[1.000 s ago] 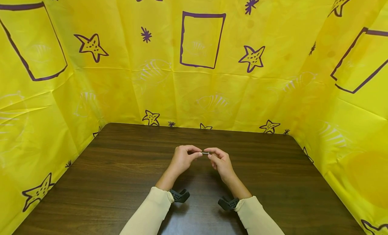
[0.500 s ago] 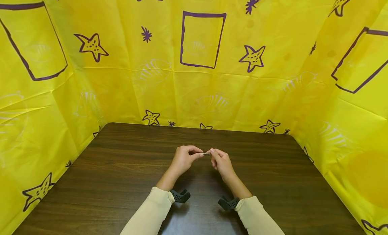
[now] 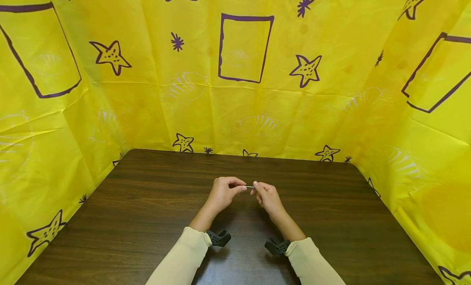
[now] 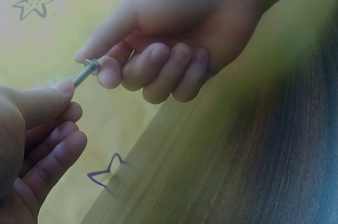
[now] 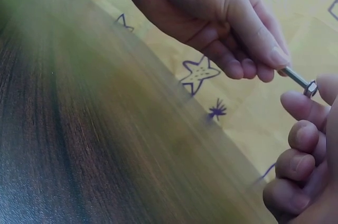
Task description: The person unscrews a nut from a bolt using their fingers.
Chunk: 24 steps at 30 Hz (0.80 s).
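A thin metal bolt (image 5: 296, 77) is held level above the table, bridging the two hands. My left hand (image 3: 220, 194) pinches one end of its shank between thumb and index finger, hiding that end. On the other end sits a hex nut (image 5: 311, 89), which lies between the thumb and index finger of my right hand (image 3: 270, 198). In the left wrist view the nut (image 4: 92, 65) shows between these two fingertips, while the other right fingers curl inward below. Both hands stay clear of the tabletop.
The dark wood-grain table (image 3: 147, 219) extends under and around both hands. Yellow cloth (image 3: 235, 105) with purple starfish drawings walls in its back and sides. Black bands (image 3: 218, 238) are worn on the wrists.
My right thumb and index finger have shifted against each other around the nut, the thumb moving up and then slightly back. The left hand and bolt have hardly moved.
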Motion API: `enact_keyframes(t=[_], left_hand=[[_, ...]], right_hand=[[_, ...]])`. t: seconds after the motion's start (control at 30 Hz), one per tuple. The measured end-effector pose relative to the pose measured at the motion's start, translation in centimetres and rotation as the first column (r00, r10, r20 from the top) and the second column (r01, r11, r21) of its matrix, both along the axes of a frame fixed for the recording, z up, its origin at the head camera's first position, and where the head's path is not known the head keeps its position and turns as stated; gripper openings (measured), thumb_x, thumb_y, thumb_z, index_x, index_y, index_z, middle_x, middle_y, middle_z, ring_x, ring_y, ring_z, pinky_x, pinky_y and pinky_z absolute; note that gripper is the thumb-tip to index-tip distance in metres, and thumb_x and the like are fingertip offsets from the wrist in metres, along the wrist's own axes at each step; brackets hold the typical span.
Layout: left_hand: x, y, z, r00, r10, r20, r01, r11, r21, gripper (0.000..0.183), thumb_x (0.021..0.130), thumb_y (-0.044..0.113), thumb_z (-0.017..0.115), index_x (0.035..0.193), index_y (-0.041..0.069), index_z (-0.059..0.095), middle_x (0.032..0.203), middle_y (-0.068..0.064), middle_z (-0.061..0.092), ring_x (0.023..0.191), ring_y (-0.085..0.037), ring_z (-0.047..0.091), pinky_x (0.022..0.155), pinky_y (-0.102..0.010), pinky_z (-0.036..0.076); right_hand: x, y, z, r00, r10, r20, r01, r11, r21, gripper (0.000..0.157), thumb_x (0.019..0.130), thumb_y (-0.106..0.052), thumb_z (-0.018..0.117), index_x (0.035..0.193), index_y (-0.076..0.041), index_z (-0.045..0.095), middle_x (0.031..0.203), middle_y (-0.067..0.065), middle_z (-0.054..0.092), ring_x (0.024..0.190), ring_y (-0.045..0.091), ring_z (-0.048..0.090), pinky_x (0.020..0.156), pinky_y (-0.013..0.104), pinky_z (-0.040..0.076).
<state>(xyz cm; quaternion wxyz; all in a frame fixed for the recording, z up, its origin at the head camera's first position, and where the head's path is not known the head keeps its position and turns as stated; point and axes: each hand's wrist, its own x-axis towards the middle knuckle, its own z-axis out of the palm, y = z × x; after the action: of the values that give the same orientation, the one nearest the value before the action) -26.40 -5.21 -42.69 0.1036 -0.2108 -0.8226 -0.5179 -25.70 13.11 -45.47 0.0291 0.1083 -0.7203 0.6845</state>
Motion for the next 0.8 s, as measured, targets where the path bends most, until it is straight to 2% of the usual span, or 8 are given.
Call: enact_keyframes(t=[0.23,0.43,0.5,0.63,0.8], left_hand=[[-0.04,-0.15,-0.08,1.000,-0.001,0.002,0.001,1.000,0.012,0.007,0.084,0.011,0.077,0.089,0.007,0.077,0.074,0.001,0.069,0.062,-0.027,0.065,0.051,-0.026,0.047],[-0.14,-0.35,-0.15,1.000,-0.002,0.003,0.002,0.999,0.032,0.006,0.084,0.011,0.077,0.089,0.007,0.077,0.074,0.001,0.069,0.064,-0.032,0.066,0.052,-0.026,0.048],[-0.19,-0.39,-0.16,1.000,-0.003,0.003,0.003,0.999,0.033,0.007,0.084,0.011,0.077,0.089,0.007,0.077,0.074,0.001,0.069,0.065,-0.033,0.066,0.051,-0.026,0.048],[-0.30,-0.45,-0.20,1.000,-0.001,0.001,0.001,0.999,0.033,0.007,0.084,0.012,0.077,0.089,0.008,0.077,0.074,0.001,0.069,0.064,-0.033,0.066,0.051,-0.026,0.048],[-0.29,-0.50,-0.24,1.000,-0.001,0.003,0.001,0.999,0.032,0.007,0.084,0.013,0.077,0.089,0.008,0.077,0.074,0.001,0.069,0.065,-0.033,0.066,0.052,-0.026,0.048]], right_hand=[[-0.03,0.11,0.23,0.999,0.033,0.006,-0.033,0.999,-0.035,0.031,0.100,-0.014,0.056,0.091,0.016,0.059,0.052,0.001,0.040,0.044,0.009,0.033,0.042,0.021,0.025],[-0.07,0.35,0.53,0.996,0.085,0.001,-0.084,0.994,-0.068,0.012,0.098,-0.004,0.057,0.091,0.004,0.063,0.055,0.001,0.040,0.045,0.008,0.035,0.043,0.021,0.027],[-0.12,0.44,0.51,0.995,0.098,-0.009,-0.098,0.992,-0.076,0.009,0.097,-0.001,0.057,0.094,0.006,0.062,0.055,0.000,0.041,0.045,0.007,0.036,0.043,0.021,0.027],[-0.07,0.48,0.53,0.994,0.104,-0.035,-0.106,0.991,-0.085,0.017,0.095,0.001,0.060,0.100,0.017,0.059,0.055,-0.002,0.041,0.044,0.005,0.035,0.043,0.021,0.026],[-0.10,0.50,0.23,0.990,0.099,-0.099,-0.108,0.990,-0.089,0.021,0.093,-0.001,0.064,0.104,0.016,0.061,0.055,-0.003,0.041,0.044,0.005,0.033,0.043,0.020,0.026]])
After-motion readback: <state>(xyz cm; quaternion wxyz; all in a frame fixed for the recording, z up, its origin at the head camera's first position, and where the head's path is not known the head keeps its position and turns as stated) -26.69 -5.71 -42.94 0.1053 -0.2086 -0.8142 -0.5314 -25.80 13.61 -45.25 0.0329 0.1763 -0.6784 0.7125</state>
